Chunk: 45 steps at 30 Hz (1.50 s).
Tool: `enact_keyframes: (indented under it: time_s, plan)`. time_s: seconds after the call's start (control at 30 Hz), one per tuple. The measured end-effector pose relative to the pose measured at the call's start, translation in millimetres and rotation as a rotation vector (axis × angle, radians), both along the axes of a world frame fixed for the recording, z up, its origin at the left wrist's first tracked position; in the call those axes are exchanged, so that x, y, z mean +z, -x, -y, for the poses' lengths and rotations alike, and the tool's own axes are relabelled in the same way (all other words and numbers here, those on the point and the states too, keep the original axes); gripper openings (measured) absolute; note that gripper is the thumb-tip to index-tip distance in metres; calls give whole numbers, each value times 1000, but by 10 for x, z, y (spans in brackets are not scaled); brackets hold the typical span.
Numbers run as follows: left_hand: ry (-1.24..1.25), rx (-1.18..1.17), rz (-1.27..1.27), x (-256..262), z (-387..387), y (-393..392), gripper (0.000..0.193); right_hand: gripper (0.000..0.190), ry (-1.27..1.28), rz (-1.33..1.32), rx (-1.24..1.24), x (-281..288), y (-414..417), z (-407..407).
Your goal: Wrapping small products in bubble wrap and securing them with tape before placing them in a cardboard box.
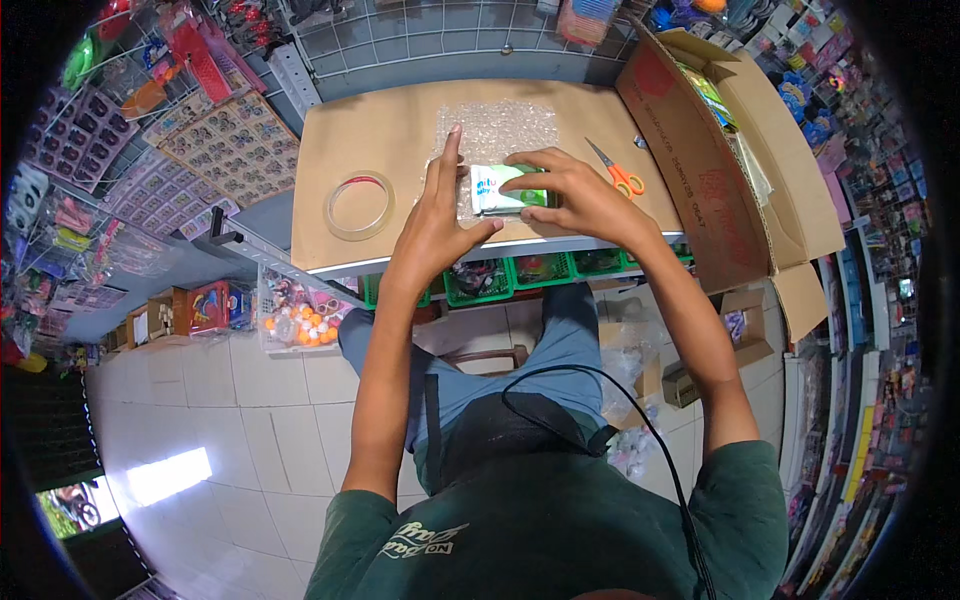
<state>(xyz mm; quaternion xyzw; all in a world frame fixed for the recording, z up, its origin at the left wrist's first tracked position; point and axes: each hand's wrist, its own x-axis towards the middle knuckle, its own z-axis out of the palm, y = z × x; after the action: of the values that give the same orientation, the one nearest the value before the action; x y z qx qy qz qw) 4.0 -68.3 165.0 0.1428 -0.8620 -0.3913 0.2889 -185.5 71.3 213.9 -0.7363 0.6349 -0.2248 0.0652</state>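
Note:
A white and green soft packet of Mitu baby wipes point(487, 196) lies on a sheet of bubble wrap point(499, 124) on the wooden tabletop. My right hand point(574, 191) rests over the packet's right part, fingers on its top and thumb at its near edge. Beside the packet's left end is my left hand point(442, 206), fingers apart over the bubble wrap, thumb pointing towards the near edge of the packet. The left hand holds nothing that shows.
A roll of clear tape point(327, 206) lies on the left of the tabletop point(405, 97). Orange-handled scissors point(621, 176) are right of my hands. An open cardboard box point(697, 165) stands at the right edge. Green baskets point(480, 283) sit below, and a wire grid point(450, 30) rises behind.

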Motion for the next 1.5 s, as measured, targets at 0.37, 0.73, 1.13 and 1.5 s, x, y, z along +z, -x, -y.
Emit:
enact_keyframes:
  time_s: [0.37, 0.73, 1.13, 1.5]
  plan:
    - [153, 50, -75, -40, 28, 7, 126, 47, 92, 91, 45, -113, 112, 111]
    - [-15, 16, -45, -16, 36, 23, 135, 42, 173, 229, -82, 232, 166, 20]
    - [27, -89, -47, -48, 109, -42, 68, 43, 72, 211, -13, -236, 132, 53]
    - [129, -47, -4, -90, 135, -29, 49, 45, 32, 264, -32, -199, 249, 12]
